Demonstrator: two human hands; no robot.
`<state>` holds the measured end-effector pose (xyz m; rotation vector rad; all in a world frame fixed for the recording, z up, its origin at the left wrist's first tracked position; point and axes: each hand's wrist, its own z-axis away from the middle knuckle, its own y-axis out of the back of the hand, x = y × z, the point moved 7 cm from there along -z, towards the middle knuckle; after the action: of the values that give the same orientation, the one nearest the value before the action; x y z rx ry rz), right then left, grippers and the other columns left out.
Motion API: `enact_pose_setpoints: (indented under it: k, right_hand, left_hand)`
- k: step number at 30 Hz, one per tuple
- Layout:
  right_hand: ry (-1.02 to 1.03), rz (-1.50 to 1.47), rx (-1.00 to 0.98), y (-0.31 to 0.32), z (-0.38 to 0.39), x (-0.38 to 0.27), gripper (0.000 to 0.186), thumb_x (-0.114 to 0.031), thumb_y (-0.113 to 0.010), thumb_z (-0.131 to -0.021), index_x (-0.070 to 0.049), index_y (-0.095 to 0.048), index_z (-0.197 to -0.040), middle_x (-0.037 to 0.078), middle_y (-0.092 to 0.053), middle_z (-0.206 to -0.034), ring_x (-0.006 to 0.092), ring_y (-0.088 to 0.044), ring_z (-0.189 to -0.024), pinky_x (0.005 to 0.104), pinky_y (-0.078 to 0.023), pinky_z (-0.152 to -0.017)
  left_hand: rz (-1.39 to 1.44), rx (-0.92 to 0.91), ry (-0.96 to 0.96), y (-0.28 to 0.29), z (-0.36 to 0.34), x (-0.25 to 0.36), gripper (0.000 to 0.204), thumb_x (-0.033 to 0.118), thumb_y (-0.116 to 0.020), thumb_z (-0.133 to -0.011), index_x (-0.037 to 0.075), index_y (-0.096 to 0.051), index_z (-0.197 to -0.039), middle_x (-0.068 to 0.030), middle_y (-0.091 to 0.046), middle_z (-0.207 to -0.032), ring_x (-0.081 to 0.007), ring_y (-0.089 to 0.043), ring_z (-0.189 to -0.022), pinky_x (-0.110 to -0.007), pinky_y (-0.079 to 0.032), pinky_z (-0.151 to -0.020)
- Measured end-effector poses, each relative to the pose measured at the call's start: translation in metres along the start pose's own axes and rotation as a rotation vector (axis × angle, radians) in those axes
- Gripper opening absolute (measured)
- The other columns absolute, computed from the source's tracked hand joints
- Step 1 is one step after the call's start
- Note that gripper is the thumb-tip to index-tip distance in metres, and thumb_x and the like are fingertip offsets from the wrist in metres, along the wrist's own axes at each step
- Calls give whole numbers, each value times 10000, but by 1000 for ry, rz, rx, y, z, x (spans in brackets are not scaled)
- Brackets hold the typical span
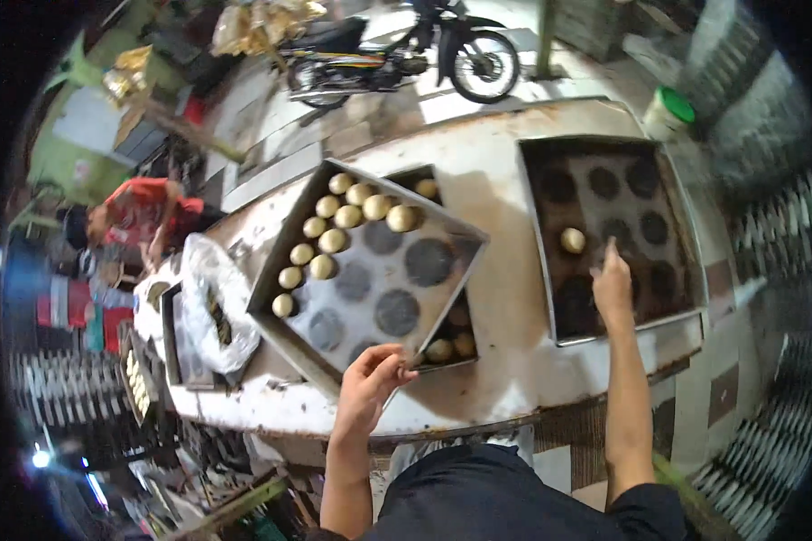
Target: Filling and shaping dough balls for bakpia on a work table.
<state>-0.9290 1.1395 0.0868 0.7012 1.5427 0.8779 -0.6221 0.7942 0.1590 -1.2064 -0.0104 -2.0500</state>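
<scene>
Landmark: the dark baking tray at the desk's right end.
Right hand: inside that tray, fingers loosely spread, holding nothing, just beside the lone dough ball.
Left hand: left of the tray, fingers pinching the tilted grey tray's near corner.
Dough rows: bunched on its far side.
Risk: likely the tilted tray slips, so balls roll off.

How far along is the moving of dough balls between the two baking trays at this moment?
Barely started. One dough ball lies in the dark right tray, with the right hand reaching in beside it. The left hand grips the near corner of the tilted grey tray, which holds about a dozen dough balls along its far-left side. Most dark round spots in both trays are bare.
</scene>
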Motion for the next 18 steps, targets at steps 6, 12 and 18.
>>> enact_pose_setpoints:
  k: [6,12,18]
  right_hand:
    - [403,-615,-301,29,157,-223,284,-12,-764,-850,-12,-737,-1133,120,-705,-936,189,-676,-778,307,-548,-688]
    - [387,-710,-303,-13,251,-316,234,-29,-832,-785,-1,-768,-1008,115,-679,-871,222,-677,-748,325,-537,-658]
    - [500,-411,-193,-54,269,-389,182,-7,-750,-841,-5,-769,-1022,155,-688,-900,288,-692,-776,358,-544,-690]
  left_hand:
    - [-185,-163,15,6,23,3,406,107,-715,-969,-31,-573,-1323,-133,-704,-1116,-204,-707,-957,-346,-591,-891]
    - [-204,-348,-19,49,49,16,455,172,-716,-981,-10,-570,-1372,-118,-720,-1105,-168,-702,-965,-316,-589,-865]
    - [-485,-249,-315,145,64,46,507,203,-643,-1032,-61,-477,-1432,-132,-720,-1141,-189,-696,-989,-317,-564,-890]
